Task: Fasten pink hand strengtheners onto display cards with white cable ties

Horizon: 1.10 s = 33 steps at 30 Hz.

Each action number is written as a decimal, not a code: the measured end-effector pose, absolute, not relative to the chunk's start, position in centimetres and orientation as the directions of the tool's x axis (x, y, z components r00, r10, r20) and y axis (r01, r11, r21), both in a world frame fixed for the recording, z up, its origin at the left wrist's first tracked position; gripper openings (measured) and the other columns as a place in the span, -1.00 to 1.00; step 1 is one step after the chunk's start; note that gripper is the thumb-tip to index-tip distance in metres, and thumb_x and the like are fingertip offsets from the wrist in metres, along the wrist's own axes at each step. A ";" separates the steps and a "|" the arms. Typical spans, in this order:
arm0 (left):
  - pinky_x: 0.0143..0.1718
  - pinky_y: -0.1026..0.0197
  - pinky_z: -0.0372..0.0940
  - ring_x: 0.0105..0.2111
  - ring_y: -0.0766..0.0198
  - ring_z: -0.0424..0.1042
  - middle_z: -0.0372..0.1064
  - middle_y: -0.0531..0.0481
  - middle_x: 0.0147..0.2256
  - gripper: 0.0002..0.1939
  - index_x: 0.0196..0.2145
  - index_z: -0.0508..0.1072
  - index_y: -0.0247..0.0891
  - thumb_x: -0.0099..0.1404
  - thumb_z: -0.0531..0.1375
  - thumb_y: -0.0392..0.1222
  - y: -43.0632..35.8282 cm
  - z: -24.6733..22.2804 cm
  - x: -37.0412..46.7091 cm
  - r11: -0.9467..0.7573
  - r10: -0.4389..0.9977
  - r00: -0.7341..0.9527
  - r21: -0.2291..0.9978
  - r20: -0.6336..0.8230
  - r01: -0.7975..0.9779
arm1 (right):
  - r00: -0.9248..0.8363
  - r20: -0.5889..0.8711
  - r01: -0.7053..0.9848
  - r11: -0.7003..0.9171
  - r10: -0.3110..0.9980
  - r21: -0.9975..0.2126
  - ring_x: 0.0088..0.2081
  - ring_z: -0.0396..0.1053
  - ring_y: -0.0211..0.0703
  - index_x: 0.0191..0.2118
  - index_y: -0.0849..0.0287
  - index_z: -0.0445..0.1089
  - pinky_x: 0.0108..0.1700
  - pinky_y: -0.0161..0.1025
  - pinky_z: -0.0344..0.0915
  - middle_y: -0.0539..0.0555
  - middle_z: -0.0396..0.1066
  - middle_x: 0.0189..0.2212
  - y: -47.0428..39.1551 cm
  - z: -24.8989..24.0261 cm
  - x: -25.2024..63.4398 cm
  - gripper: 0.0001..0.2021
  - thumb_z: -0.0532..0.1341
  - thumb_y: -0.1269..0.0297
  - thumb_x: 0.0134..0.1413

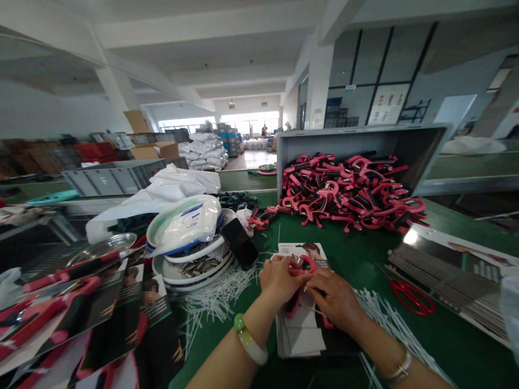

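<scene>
In the middle of the bench, a pink-and-black pliers-like hand tool (308, 263) lies over a printed backing card (299, 340). My left hand (280, 278) grips the tool near its curved pink head, fingers closed. Close against it, my right hand (334, 297) is closed in a pinch on a thin white cable tie (315, 309) at the tool's handles. Most of the handles and part of the card's print are hidden under my hands.
A tipped grey crate (360, 132) spills many similar tools. Loose cable ties (221, 294) lie left, more ties (389, 329) right. Red scissors (411, 296) and stacked cards (446, 275) sit right. Left are stacked basins (194, 275), a phone (239, 243) and carded tools (81, 324).
</scene>
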<state>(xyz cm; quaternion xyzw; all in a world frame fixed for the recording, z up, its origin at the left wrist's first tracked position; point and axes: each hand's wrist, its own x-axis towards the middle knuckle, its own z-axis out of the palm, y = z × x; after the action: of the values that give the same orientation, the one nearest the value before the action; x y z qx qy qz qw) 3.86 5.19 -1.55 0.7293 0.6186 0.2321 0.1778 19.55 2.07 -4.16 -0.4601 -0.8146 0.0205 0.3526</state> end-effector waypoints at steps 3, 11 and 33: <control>-0.17 0.01 0.28 -0.10 -0.06 0.35 0.42 -0.06 -0.15 -0.64 -0.32 0.53 -0.07 0.00 0.27 0.18 5.6 -1.4 4.0 -0.173 0.985 0.147 0.547 0.091 0.819 | -0.334 0.535 0.692 0.587 0.776 -0.420 -0.41 0.34 -0.17 -0.53 0.13 0.35 -0.36 -0.28 0.22 0.04 0.37 -0.51 2.0 -3.9 19.5 -0.81 0.09 0.42 0.05; -0.10 -0.13 0.24 -0.04 -0.10 0.30 0.35 -0.04 -0.04 -0.68 -0.31 0.51 -0.04 0.01 0.28 0.14 5.5 -1.2 4.7 -0.182 0.982 0.126 0.554 0.138 0.813 | -0.419 0.440 0.612 0.605 0.794 -0.509 -0.45 0.27 -0.21 -0.57 0.13 0.23 -0.38 -0.30 0.17 0.00 0.28 -0.56 2.4 -2.4 20.3 -0.82 0.10 0.42 0.01; -0.41 0.31 0.26 -0.47 0.33 0.39 0.49 0.02 -0.41 -0.88 -0.36 0.55 -0.23 0.20 0.21 -0.19 0.4 -6.9 -0.4 -0.295 0.948 0.008 0.869 0.318 0.397 | -0.693 0.449 0.693 0.692 0.564 0.201 -0.48 0.35 -0.18 -0.43 0.17 0.39 -0.51 -0.30 0.12 0.04 0.42 -0.50 -2.1 -1.0 17.1 -0.87 0.19 0.55 -0.06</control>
<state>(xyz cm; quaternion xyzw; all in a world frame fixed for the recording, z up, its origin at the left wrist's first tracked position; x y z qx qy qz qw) -0.40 0.38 -6.86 0.6484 0.5188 0.4764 0.2889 17.15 -2.10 -0.95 -0.3485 -0.9022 -0.1805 0.1791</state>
